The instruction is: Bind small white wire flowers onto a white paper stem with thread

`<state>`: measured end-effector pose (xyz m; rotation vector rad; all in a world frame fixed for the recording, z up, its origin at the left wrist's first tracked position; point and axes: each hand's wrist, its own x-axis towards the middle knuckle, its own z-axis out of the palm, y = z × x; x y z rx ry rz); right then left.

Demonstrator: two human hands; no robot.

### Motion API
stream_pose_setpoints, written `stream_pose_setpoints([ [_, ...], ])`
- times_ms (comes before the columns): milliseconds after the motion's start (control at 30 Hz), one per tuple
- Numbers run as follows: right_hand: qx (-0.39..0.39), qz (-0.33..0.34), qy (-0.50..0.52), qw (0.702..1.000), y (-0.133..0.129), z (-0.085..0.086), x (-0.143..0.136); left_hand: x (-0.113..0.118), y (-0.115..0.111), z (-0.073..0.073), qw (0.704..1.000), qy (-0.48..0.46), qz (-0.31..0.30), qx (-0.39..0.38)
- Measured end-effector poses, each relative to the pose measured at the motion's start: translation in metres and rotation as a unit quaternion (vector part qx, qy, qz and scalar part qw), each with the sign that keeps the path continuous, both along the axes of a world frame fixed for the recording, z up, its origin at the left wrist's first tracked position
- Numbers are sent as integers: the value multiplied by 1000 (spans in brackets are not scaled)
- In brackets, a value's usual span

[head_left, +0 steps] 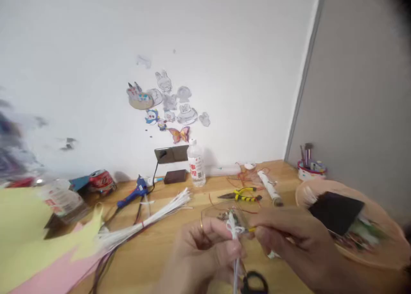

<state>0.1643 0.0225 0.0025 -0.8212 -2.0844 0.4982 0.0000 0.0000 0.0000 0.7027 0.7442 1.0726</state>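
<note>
Near the front of the table my left hand [207,251] is closed on a thin white stem, whose top is a looped, bow-like white piece [234,227]. My right hand [289,242] pinches a small, thin yellow piece [252,230], its tip close to the white loops. Whether the two touch I cannot tell, as blur hides it. Just below, a black scissors-like handle [255,283] shows at the bottom edge. Behind the hands lies a clear container with small bits [224,215], partly hidden. Yellow-and-black pliers [242,194] rest beyond it.
A bundle of white sticks [157,215], a blue glue gun [133,193] and coloured paper [38,251] lie left. A bottle [196,163] stands behind. On the right are a white tube [269,187], a peach tray [382,262] and a brush pot [311,170].
</note>
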Motion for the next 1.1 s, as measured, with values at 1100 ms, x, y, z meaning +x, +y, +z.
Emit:
stream_pose_setpoints([
  [1100,227,-25,52,972,5,-1,3,0,-2,3,1000,1,-14,7],
])
